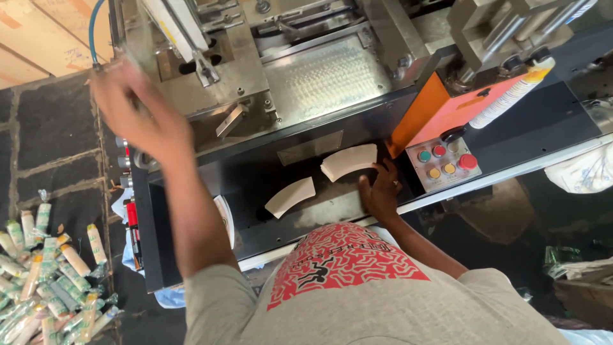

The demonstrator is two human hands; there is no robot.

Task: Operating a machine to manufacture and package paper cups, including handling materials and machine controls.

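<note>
While touching the right hand fingertips, the paper stack lies flat.

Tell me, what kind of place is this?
Probably a small workshop that makes paper cups. There's a big metal machine with coloured push buttons, curved paper blanks on its black ledge, and wrapped stacks of cups piled on the stone floor.

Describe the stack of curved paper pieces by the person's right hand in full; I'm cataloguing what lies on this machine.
The stack of curved paper blanks is off-white, fan-shaped, and looks like thin card, several sheets deep with layered edges visible. It lies flat on the machine's dark deck, just left of the orange housing and button panel. The right hand rests at its lower right edge, fingers touching it. A second, separate blank lies apart to its lower left.
</note>
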